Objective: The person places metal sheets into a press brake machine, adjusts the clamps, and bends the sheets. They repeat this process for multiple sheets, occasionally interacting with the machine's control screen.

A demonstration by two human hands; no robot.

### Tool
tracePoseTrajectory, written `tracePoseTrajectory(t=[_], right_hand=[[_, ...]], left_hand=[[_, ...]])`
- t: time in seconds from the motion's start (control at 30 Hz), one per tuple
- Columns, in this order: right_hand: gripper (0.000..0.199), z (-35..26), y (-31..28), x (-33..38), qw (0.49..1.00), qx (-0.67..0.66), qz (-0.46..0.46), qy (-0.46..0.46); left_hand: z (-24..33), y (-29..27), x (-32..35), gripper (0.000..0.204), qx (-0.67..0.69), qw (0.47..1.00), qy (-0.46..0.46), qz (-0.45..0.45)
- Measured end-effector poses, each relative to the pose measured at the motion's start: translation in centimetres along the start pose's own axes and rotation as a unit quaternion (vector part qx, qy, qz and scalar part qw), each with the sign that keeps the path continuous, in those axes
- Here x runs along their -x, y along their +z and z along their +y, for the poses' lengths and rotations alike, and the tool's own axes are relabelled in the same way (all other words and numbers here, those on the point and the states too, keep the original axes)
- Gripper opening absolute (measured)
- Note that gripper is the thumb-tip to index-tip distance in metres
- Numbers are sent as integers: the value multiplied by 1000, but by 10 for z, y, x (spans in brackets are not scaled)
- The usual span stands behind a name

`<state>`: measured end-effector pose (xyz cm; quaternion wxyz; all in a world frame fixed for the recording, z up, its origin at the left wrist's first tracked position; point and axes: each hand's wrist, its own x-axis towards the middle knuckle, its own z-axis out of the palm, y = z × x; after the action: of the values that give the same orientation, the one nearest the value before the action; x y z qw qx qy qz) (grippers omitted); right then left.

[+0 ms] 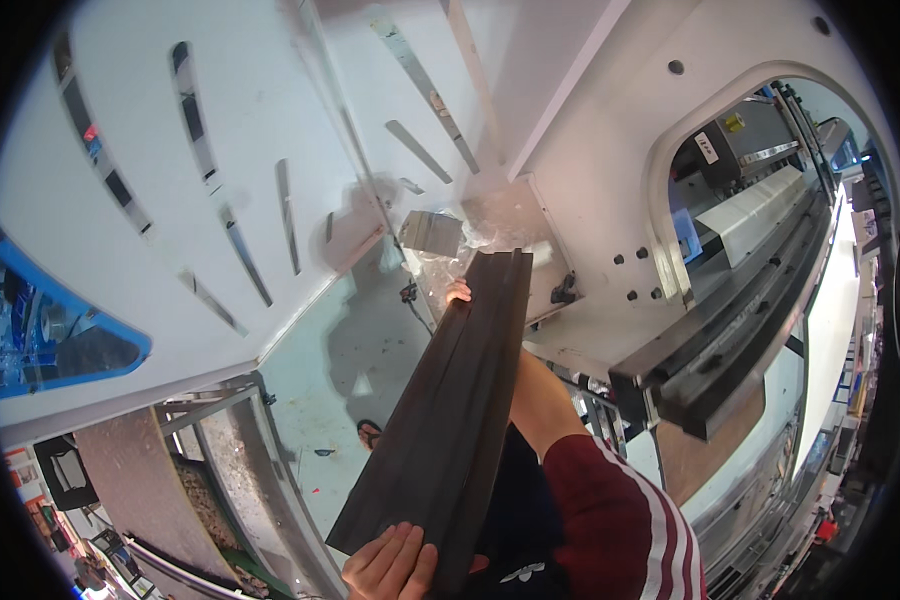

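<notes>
While the left hand (390,562) clasps the near end of the long dark bar (425,420), fingers just lapping over its edge, a loosened grip could let that end drop. Midway, the bar slants above the floor (315,415) near a foot (368,432), which a fall might strike. At the far left edge, the right hand (458,291) curls around it; overreaching might bump the grey block (432,233) beyond.
</notes>
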<state>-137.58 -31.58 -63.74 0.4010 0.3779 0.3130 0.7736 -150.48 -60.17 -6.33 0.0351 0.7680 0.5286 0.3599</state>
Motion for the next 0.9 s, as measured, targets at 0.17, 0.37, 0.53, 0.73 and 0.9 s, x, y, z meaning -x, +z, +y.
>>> tracePoseTrajectory(t=[0.17, 0.37, 0.53, 0.73, 0.9], right_hand=[[16, -51, -2, -24, 998, 21, 40, -48], [22, -46, 14, -16, 974, 141, 134, -112], [27, 18, 47, 17, 829, 436, 327, -128], [34, 151, 115, 81, 524, 679, 514, -7], [42, 259, 175, 115, 446, 689, 564, 90]], left_hand=[[-25, 55, -39, 22, 28, 990, 71, -118], [-22, 72, -88, 23, 16, 974, 117, -194], [-22, 92, -149, 16, 1, 983, 129, -134], [-20, 157, -255, 47, -14, 985, 141, -101], [-2, 207, -366, 63, -46, 978, 121, -164]])
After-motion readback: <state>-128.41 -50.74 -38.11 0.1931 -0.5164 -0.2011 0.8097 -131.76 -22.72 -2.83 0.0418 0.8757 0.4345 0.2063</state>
